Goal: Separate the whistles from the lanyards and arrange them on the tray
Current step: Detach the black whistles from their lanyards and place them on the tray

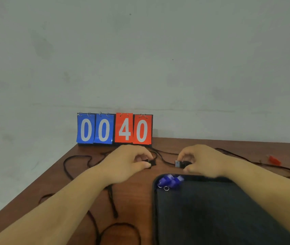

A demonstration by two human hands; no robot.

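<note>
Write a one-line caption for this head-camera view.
Left hand and right hand pull a black whistle off its black cord lanyard.

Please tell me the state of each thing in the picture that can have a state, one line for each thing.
left hand: shut on the lanyard clip.
right hand: shut on the black whistle.
blue whistles: off their lanyards, lying in the far left corner of the tray.
orange whistle: lying on the table, untouched.
scoreboard: standing, shows 00 40.

A flip scoreboard [114, 129] reading 00 in blue and 40 in red stands at the brown table's [80, 175] far edge against the wall [140, 50].
</note>
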